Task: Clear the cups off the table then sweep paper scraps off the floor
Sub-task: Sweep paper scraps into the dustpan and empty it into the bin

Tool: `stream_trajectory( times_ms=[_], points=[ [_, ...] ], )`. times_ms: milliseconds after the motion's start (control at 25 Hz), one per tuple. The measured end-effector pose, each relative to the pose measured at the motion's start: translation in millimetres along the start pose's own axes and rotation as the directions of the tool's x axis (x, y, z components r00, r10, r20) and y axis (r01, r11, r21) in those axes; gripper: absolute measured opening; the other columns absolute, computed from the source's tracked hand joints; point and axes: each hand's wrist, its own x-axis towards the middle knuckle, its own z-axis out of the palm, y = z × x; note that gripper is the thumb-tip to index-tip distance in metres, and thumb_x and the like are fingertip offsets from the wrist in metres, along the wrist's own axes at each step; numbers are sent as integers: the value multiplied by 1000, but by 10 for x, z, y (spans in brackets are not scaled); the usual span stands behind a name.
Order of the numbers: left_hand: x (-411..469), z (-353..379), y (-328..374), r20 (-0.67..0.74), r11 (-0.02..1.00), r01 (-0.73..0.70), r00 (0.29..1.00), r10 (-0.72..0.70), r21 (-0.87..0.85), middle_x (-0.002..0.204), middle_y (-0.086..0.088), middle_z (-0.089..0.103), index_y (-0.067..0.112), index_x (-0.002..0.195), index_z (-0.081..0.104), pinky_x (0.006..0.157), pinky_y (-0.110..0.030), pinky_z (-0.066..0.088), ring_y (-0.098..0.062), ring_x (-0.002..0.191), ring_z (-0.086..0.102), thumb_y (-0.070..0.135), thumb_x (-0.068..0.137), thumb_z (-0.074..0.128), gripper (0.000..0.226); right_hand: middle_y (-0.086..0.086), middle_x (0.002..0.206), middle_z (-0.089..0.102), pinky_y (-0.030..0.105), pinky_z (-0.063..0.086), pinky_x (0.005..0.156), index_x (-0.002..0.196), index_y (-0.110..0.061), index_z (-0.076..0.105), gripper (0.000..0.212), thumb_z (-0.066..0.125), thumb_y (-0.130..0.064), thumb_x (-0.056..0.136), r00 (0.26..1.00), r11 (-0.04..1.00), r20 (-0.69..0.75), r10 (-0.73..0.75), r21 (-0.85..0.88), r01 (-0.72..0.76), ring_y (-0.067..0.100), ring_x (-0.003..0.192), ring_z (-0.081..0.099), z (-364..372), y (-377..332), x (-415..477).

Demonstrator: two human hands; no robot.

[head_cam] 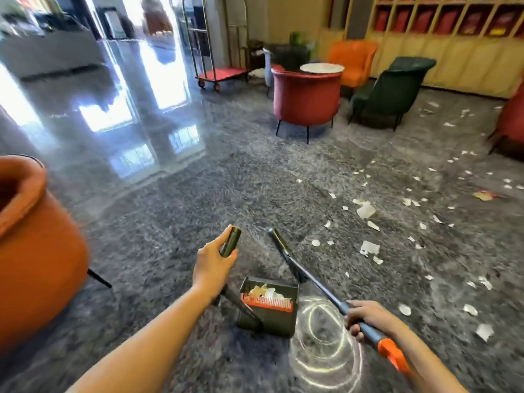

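Paper scraps [368, 246] lie right of the dustpan [272, 319]; left grip [215, 262] holds its handle, right grip [365, 317] the broom [317, 285]: short pan-ward strokes suit.

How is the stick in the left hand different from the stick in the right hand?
The dustpan handle is dark all over; the broom handle is grey-blue with an orange end. The left hand grips the dustpan handle at its top; the right hand grips the broom handle just short of its orange end. Both are thin poles slanting down toward the floor.
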Motion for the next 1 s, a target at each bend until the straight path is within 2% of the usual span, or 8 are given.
stream_trajectory(
  times_ms=[160, 280, 440, 600, 680, 760, 880, 1000],
  points=[
    [855, -630, -166, -166, 994, 14, 986, -32, -107, 116, -4, 67, 25, 136, 50, 63, -18, 45, -16, 92, 65, 10, 84, 69, 57, 13, 60, 41, 11, 31, 27, 80, -4, 43, 26, 33, 20, 86, 994, 992, 101, -51, -106, 61, 10, 23, 39, 755, -1125, 610],
    [1569, -1051, -368, -300, 973, 30, 949, -100, -229, 111, -13, 69, 22, 135, 52, 71, -35, 52, -29, 95, 66, 8, 84, 68, 55, 13, 60, 42, 11, 32, 26, 75, -4, 44, 27, 34, 18, 86, 985, 976, 164, -55, -199, 87, 9, 24, 40, 1382, -2002, 1236],
    [2630, -1477, -778, -424, 962, 60, 889, -173, -267, 92, -13, 72, 21, 133, 54, 53, -18, 38, -18, 68, 64, 9, 84, 69, 53, 10, 59, 40, 10, 31, 27, 74, -6, 42, 28, 31, 15, 88, 969, 950, 246, -24, -296, 98, 6, 25, 41, 2276, -3032, 2231],
    [3906, -1947, -1141, -500, 962, 95, 838, -217, -257, 100, -26, 68, 18, 132, 55, 63, -36, 48, -35, 91, 65, 8, 84, 68, 51, 10, 57, 39, 9, 31, 27, 74, -6, 42, 27, 31, 12, 90, 947, 937, 321, 21, -336, 94, 7, 24, 40, 3209, -4144, 3327],
    [4552, -2308, -1275, -559, 958, 130, 789, -256, -256, 96, -26, 69, 19, 132, 55, 59, -36, 45, -32, 75, 67, 10, 84, 68, 51, 11, 60, 39, 10, 31, 27, 74, -5, 43, 25, 34, 13, 90, 939, 910, 342, 41, -402, 106, 7, 23, 41, 3733, -4764, 3836],
    [5102, -2668, -1420, -609, 953, 159, 739, -287, -257, 81, -21, 69, 21, 132, 56, 53, -32, 40, -16, 54, 55, 10, 84, 68, 51, 12, 61, 40, 10, 32, 27, 74, -4, 44, 24, 35, 13, 89, 925, 876, 373, 69, -466, 122, 8, 23, 41, 4258, -5327, 4232],
    [5748, -3117, -1602, -651, 943, 172, 688, -322, -284, 69, -11, 65, 20, 133, 54, 53, -34, 42, -15, 47, 48, 8, 84, 67, 52, 11, 61, 39, 10, 32, 28, 74, -4, 44, 24, 35, 13, 89, 897, 838, 428, 113, -526, 145, 8, 23, 40, 4982, -5981, 4638],
    [6649, -3627, -2023, -708, 927, 207, 600, -374, -314, 62, -7, 63, 16, 136, 50, 47, -30, 44, -16, 42, 48, 8, 85, 67, 55, 11, 58, 40, 10, 31, 29, 73, -4, 45, 25, 34, 12, 90, 870, 806, 469, 153, -569, 165, 9, 24, 41, 5894, -6686, 5336]
  ],
)
